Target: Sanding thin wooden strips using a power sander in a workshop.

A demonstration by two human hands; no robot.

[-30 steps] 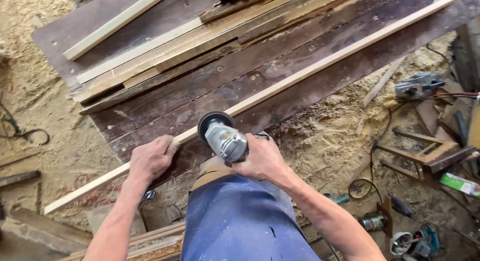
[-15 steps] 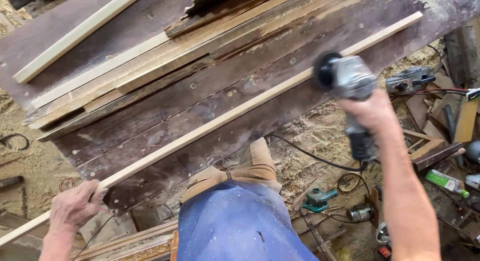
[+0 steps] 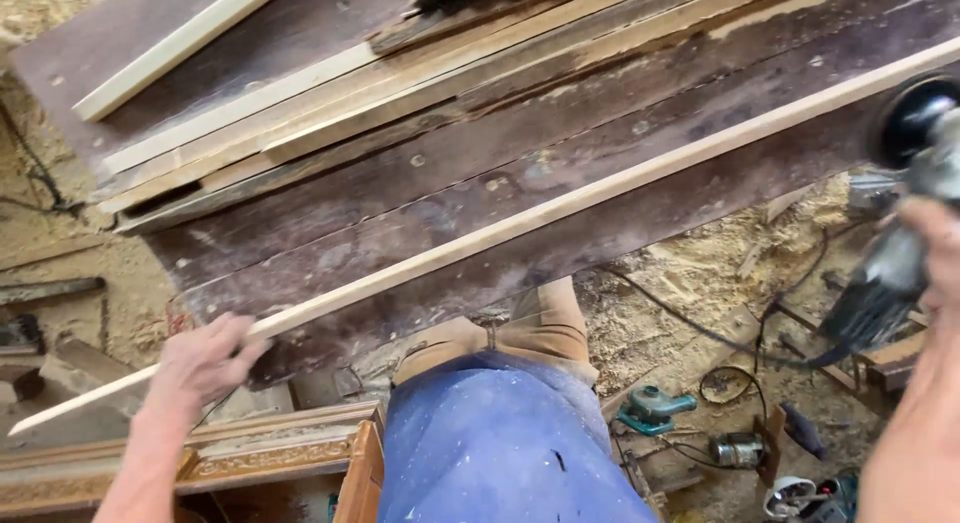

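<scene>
My left hand (image 3: 205, 361) grips the near end of a long thin pale wooden strip (image 3: 560, 208) that lies diagonally across a dark, worn workbench top (image 3: 420, 223). My right hand (image 3: 935, 283) is at the far right edge of the head view, closed around the body of a handheld angle grinder (image 3: 905, 193) with a black round head, held near the strip's far end. The grinder's cord (image 3: 700, 328) trails down to the floor. My blue-clad body and tan trousers (image 3: 500, 413) stand against the bench.
Several pale boards (image 3: 300, 113) are stacked on the bench's far side. Sawdust covers the floor. A teal power tool (image 3: 650, 408), a small motor tool (image 3: 740, 448) and cables lie at lower right. A carved wooden frame (image 3: 260, 458) sits at lower left.
My right hand has carried the grinder from beside my left hand far out to the right along the strip. My left hand has slid toward the strip's near end.
</scene>
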